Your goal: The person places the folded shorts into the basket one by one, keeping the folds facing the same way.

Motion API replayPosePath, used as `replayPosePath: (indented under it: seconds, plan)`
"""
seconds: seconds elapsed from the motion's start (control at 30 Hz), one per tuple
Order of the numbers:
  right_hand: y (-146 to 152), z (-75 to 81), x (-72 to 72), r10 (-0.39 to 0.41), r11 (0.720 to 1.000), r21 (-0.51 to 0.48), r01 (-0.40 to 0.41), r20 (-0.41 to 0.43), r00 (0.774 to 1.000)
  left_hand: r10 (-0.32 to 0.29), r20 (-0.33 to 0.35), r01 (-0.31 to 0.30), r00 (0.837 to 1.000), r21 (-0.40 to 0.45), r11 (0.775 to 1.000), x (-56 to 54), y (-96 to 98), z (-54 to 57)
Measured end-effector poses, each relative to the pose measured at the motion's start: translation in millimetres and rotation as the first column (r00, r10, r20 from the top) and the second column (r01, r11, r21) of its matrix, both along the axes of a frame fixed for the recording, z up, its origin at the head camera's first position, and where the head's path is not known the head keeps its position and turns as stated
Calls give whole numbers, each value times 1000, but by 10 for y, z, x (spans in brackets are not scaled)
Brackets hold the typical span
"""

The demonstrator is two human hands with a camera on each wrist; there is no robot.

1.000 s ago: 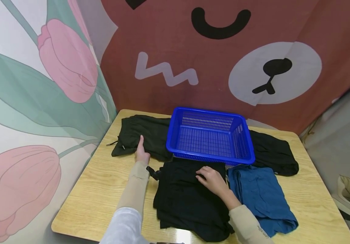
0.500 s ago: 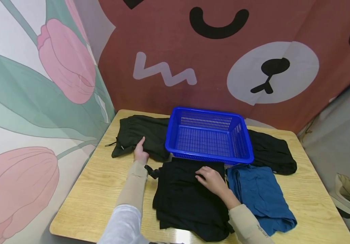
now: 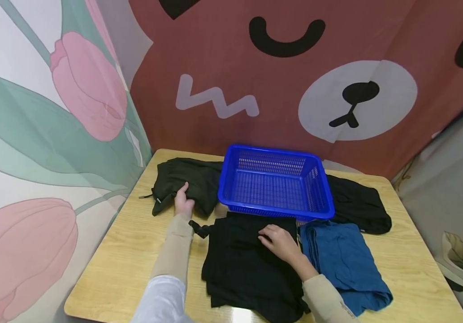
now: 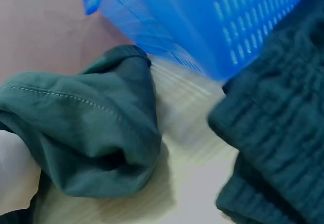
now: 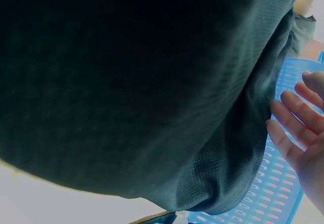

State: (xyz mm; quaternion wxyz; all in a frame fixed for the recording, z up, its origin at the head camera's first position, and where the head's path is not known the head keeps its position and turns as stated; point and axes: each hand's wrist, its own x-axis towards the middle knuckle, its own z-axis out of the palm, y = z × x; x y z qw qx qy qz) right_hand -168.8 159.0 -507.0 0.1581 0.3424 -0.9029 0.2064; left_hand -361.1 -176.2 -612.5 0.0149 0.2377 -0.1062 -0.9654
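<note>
From my seat I'm counting four bundles of clothing, one basket and two hands, so here goes from the left. A floral backdrop (image 3: 25,148) first, then the wooden table (image 3: 118,269) and, on its far left side, the dark green bundle (image 3: 205,177), a cord (image 3: 145,196) trailing off it. The left hand (image 3: 183,202) has that one gripped at the near edge: thumb on top, fingers hidden by cloth, fabric bunching up.

Next, the big black bundle (image 3: 247,269) in front; one piece or several, I can't tell. Behind it sits the blue basket (image 3: 269,185), slotted floor in plain sight, standing right between the green and the far-right clothes. Over the big black one, the right hand (image 3: 280,242), fingers loosely bent, holding nothing; whether the fingertips touch, I can't tell.

Just beside, the blue bundle (image 3: 344,264), and last the smaller black bundle (image 3: 360,204), its left end hidden by the basket. A brown bear-print backdrop (image 3: 215,49) hangs behind.
</note>
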Motion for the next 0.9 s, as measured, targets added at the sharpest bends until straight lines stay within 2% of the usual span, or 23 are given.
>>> replayPosePath:
  seconds: [0.07, 0.13, 0.2, 0.27, 0.37, 0.4, 0.47, 0.53, 0.6, 0.63, 0.67, 0.7, 0.73, 0.77, 0.83, 0.9]
  plan:
    - [2, -15, 17, -1, 1000, 6, 1, 6, 1000, 37, 2, -37, 999, -4, 999, -259, -128, -407]
    - [2, -25, 21, 1, 1000, 6, -1, 3, 1000, 65, -3, -65, 998, 7, 998, -345, -182, -485]
    - [0, -29, 14, 4, 1000, 3, -4, -5, 1000, 94, -27, -93, 995, 27, 995, -347, -196, -438]
    - [-2, -29, 6, 6, 1000, 1, -6, -15, 1000, 118, -69, -115, 991, 50, 992, -292, -191, -313]
    - [-3, -30, -5, 12, 1000, -4, -12, -30, 999, 122, -148, -111, 981, 82, 990, -264, -202, -211]
    - [-4, -30, -6, 13, 1000, -6, -13, -33, 999, 125, -151, -114, 981, 79, 990, -252, -195, -140]
    - [-9, -26, -12, 19, 1000, -7, -19, -37, 999, 128, -209, -111, 970, 92, 990, -189, -174, -13]
    - [-16, -24, -14, 20, 1000, -2, -20, -38, 999, 139, -180, -127, 974, 77, 989, -15, -97, 331]
    - [-24, -18, -13, 21, 1000, 2, -21, -33, 999, 153, -137, -146, 979, 63, 987, 241, 18, 784]
    - [-28, -17, -12, 22, 1000, 4, -22, -29, 999, 153, -135, -148, 979, 48, 988, 357, 62, 965]
    - [-31, -17, -12, 23, 1000, 7, -23, -26, 999, 147, -105, -144, 984, 33, 989, 467, 109, 1175]
    - [-34, -17, -12, 24, 1000, 9, -24, -24, 999, 138, -78, -137, 987, 17, 990, 556, 148, 1356]
    - [-36, -19, -13, 26, 1000, 11, -25, -23, 999, 130, -80, -129, 988, 12, 992, 620, 174, 1473]
    - [-37, -21, -14, 26, 1000, 13, -25, -25, 999, 124, -86, -123, 989, 11, 992, 663, 197, 1563]
    - [-41, -25, -17, 26, 1000, 13, -26, -27, 999, 112, -91, -111, 989, 21, 994, 668, 211, 1644]
    - [-42, -29, -21, 26, 1000, 13, -25, -27, 999, 112, -114, -106, 987, 55, 993, 612, 197, 1616]
